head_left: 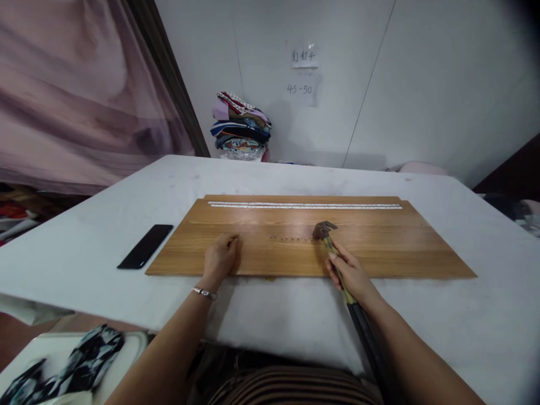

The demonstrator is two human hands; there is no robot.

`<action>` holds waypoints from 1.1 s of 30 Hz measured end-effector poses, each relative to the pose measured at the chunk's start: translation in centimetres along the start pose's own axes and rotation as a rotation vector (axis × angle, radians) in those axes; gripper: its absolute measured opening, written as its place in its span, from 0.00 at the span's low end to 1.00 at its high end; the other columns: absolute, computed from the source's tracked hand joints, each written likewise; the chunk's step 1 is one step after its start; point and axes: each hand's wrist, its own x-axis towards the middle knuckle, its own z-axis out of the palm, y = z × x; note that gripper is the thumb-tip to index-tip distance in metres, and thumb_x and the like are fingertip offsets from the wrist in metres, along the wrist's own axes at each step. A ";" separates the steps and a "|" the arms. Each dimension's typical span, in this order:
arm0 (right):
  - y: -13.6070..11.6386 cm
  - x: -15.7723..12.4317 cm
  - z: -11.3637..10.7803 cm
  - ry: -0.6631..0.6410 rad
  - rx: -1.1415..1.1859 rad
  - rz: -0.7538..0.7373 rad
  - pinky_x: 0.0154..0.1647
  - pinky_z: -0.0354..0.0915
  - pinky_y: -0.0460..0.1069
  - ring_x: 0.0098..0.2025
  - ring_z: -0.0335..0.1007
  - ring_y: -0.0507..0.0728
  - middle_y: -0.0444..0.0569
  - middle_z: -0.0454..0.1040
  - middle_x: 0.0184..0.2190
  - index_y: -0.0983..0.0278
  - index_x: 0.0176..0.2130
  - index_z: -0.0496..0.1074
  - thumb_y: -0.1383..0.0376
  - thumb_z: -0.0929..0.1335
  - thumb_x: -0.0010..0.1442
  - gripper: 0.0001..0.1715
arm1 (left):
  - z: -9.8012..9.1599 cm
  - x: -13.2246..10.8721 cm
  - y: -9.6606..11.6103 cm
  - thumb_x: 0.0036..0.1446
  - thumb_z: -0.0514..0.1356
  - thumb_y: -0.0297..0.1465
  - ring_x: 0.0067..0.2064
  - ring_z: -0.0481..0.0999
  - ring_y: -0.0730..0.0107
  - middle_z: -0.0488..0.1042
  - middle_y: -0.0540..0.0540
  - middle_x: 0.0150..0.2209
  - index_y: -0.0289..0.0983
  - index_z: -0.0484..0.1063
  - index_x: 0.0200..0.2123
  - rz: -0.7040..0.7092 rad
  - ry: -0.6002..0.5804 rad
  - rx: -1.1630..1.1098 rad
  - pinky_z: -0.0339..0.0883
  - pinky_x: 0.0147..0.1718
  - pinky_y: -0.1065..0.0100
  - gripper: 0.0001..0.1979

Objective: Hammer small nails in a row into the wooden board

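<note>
A long wooden board (379, 247) lies flat on the white table (485, 315). A short row of several small nails (291, 238) runs across its middle. My right hand (351, 273) grips the handle of a hammer (333, 247), whose dark head rests on the board at the right end of the nail row. My left hand (220, 256), with a bracelet on the wrist, rests on the board's near edge to the left of the nails, fingers curled down against the wood with nothing visible in them.
A white measuring strip (304, 206) lies along the board's far edge. A black phone (145, 246) lies on the table left of the board. Folded clothes (240, 126) are stacked against the wall behind. Patterned cloth on a white seat (80, 365) sits at lower left.
</note>
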 end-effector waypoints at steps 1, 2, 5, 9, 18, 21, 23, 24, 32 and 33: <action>0.0 0.0 0.0 -0.001 -0.002 0.002 0.09 0.53 0.41 0.13 0.53 0.46 0.37 0.65 0.21 0.63 0.65 0.54 0.57 0.66 0.57 0.41 | 0.1 0.0 -0.1 0.59 0.50 0.37 0.46 0.75 0.61 0.78 0.44 0.44 0.38 0.75 0.43 -0.006 -0.003 0.001 0.67 0.45 0.64 0.18; 0.0 0.0 0.0 -0.003 -0.002 0.003 0.09 0.53 0.41 0.13 0.53 0.46 0.38 0.65 0.21 0.63 0.65 0.54 0.57 0.66 0.57 0.41 | 0.1 0.0 -0.1 0.59 0.50 0.37 0.47 0.75 0.61 0.78 0.44 0.45 0.39 0.75 0.43 -0.011 -0.003 -0.001 0.67 0.46 0.63 0.18; 0.1 0.1 0.0 0.001 0.010 -0.001 0.09 0.52 0.41 0.13 0.53 0.46 0.38 0.65 0.21 0.62 0.65 0.54 0.56 0.66 0.56 0.41 | 0.3 0.0 -0.3 0.59 0.49 0.38 0.47 0.76 0.62 0.78 0.45 0.45 0.40 0.76 0.44 -0.023 0.003 -0.025 0.67 0.47 0.64 0.18; 0.2 0.1 -0.1 0.001 0.012 -0.003 0.09 0.53 0.42 0.13 0.54 0.46 0.37 0.65 0.21 0.62 0.65 0.54 0.56 0.66 0.56 0.41 | 0.4 -0.1 -0.2 0.59 0.50 0.39 0.46 0.76 0.63 0.78 0.44 0.45 0.39 0.74 0.48 -0.050 0.005 -0.060 0.67 0.45 0.65 0.20; 0.3 0.2 -0.2 -0.019 0.005 -0.013 0.09 0.53 0.41 0.13 0.54 0.46 0.37 0.65 0.22 0.63 0.65 0.54 0.56 0.65 0.57 0.40 | 0.0 -0.1 0.4 0.56 0.52 0.35 0.36 0.76 0.67 0.77 0.47 0.35 0.38 0.69 0.51 -0.065 0.050 -0.087 0.66 0.35 0.69 0.20; 0.3 0.2 -0.3 -0.013 0.009 -0.023 0.09 0.53 0.41 0.14 0.54 0.46 0.37 0.65 0.22 0.63 0.65 0.55 0.57 0.65 0.57 0.39 | 0.0 -0.1 0.4 0.56 0.51 0.34 0.35 0.75 0.67 0.76 0.46 0.35 0.37 0.69 0.51 -0.060 0.075 -0.084 0.66 0.35 0.69 0.20; 0.2 0.2 -0.3 -0.011 0.006 -0.018 0.09 0.53 0.41 0.14 0.54 0.46 0.37 0.65 0.22 0.63 0.64 0.55 0.57 0.65 0.57 0.39 | 0.0 -0.1 0.4 0.57 0.50 0.34 0.35 0.75 0.67 0.76 0.46 0.35 0.37 0.69 0.50 -0.060 0.089 -0.077 0.66 0.35 0.68 0.19; 0.2 0.2 -0.3 -0.012 0.003 -0.012 0.09 0.53 0.41 0.14 0.54 0.46 0.37 0.64 0.22 0.64 0.64 0.54 0.57 0.65 0.57 0.39 | -0.1 -0.1 0.5 0.56 0.50 0.33 0.35 0.75 0.67 0.75 0.46 0.35 0.37 0.68 0.50 -0.063 0.089 -0.075 0.66 0.35 0.68 0.19; -0.1 0.1 0.0 0.005 0.016 -0.015 0.09 0.53 0.42 0.14 0.54 0.46 0.37 0.64 0.21 0.64 0.64 0.56 0.57 0.66 0.57 0.39 | -0.1 0.0 0.4 0.55 0.52 0.34 0.35 0.74 0.68 0.75 0.46 0.36 0.37 0.68 0.49 -0.078 0.042 -0.087 0.65 0.33 0.69 0.19; -0.1 0.1 0.0 0.003 0.019 -0.020 0.09 0.53 0.42 0.14 0.54 0.46 0.37 0.64 0.21 0.64 0.64 0.56 0.57 0.66 0.57 0.39 | 0.0 0.0 0.4 0.55 0.52 0.34 0.35 0.74 0.67 0.75 0.46 0.37 0.37 0.68 0.49 -0.072 0.040 -0.087 0.65 0.34 0.68 0.19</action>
